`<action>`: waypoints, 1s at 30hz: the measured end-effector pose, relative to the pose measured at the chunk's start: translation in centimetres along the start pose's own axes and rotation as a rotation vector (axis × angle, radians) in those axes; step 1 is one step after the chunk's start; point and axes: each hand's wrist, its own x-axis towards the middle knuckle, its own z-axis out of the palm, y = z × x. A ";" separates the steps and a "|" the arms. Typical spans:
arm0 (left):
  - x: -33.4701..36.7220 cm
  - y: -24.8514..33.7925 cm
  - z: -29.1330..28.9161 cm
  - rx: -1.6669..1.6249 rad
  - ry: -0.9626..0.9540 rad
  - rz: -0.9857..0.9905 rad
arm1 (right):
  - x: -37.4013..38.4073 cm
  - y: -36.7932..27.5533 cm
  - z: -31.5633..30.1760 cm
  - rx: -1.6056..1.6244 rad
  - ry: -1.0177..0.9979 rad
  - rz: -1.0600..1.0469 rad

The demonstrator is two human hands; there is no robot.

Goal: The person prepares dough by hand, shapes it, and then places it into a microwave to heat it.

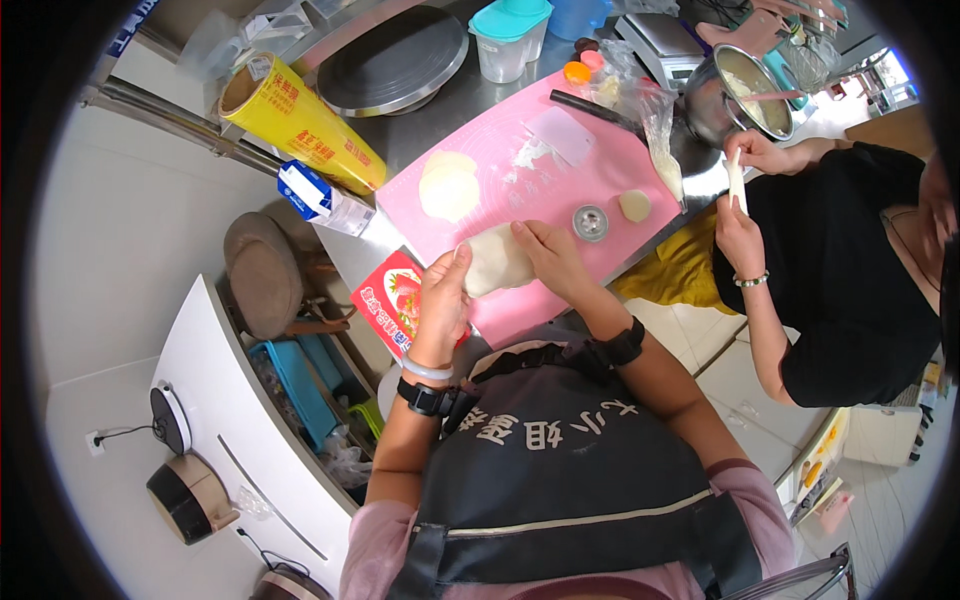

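Between both hands I stretch a flat sheet of pale dough (498, 262) above the front of a pink mat (535, 305). My left hand (445, 300) pinches the sheet's left edge, and my right hand (548, 258) grips its upper right edge. On the mat beyond lies a stack of round dough sheets (449, 188). To the right of my hands are a small round metal tin (590, 223) and a lump of dough (634, 206). A translucent scraper (566, 138) rests near scattered flour, with a dark rolling pin (598, 112) by the far right edge.
At the right, a co-worker's hands (745, 235) hold a pale dough strip (737, 180). Beside them stand a metal bowl (712, 100) and a filled plastic bag (662, 150). A yellow film roll (300, 125), blue-and-white carton (325, 198) and black turntable (393, 60) stand at the far left.
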 end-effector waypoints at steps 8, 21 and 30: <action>0.0 -0.5 -0.3 0.025 -0.023 -0.006 | -0.8 -1.4 -0.3 0.044 -0.048 0.042; 0.2 -0.9 -0.5 0.016 -0.029 -0.039 | -0.4 0.5 0.1 0.159 0.009 0.045; 0.1 -1.1 -0.6 0.023 -0.014 -0.031 | -0.4 0.4 -0.2 0.140 -0.068 0.113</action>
